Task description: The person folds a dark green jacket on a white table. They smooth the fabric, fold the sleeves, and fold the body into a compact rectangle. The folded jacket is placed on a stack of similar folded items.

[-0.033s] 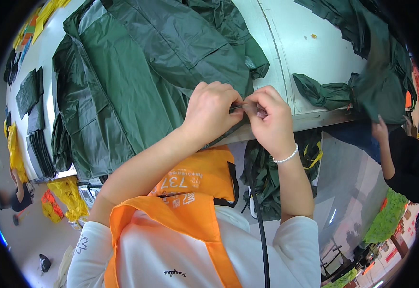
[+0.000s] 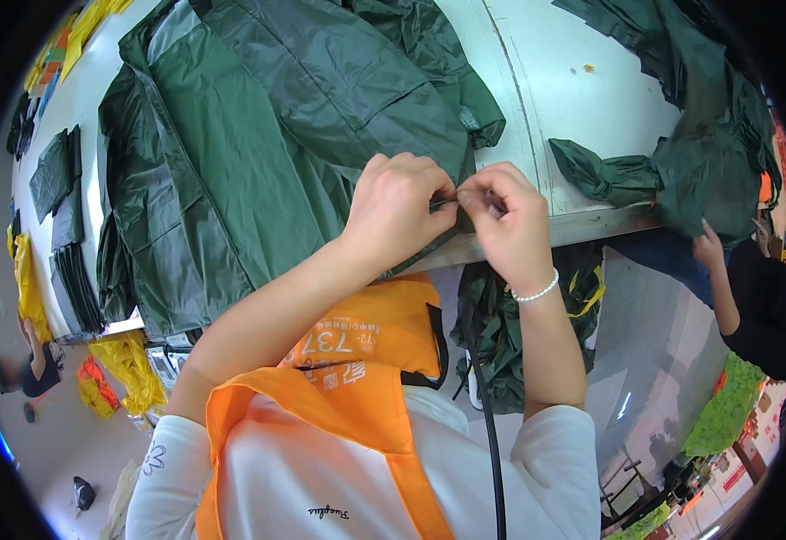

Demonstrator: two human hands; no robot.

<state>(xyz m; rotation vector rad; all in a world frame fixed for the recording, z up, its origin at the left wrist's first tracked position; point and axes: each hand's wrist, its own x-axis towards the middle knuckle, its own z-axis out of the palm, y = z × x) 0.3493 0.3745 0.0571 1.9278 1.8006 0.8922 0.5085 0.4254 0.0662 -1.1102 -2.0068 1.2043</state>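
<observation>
A dark green raincoat (image 2: 231, 126) lies spread out, front opened, over the pale table (image 2: 537, 99). At its lower right corner, by the table's near edge, my two hands meet fingertip to fingertip. My left hand (image 2: 395, 205) is closed in a pinch on a thin dark bit of the coat's edge. Facing it, my right hand (image 2: 512, 223), with a white bead bracelet at the wrist, pinches at the same spot with bent fingers. The fingers hide most of the bit of edge between them.
A bunched green garment (image 2: 614, 175) lies to the right, where a co-worker (image 2: 758, 297) handles more green cloth. Folded dark garments (image 2: 69, 225) sit at the far left. Below the table edge hang dark green cloth (image 2: 501, 360) and a black cable (image 2: 490, 432).
My right fingers have shifted slightly at the pinch, while my left hand stays put. At the right, the co-worker's hand and the green cloth have moved a little.
</observation>
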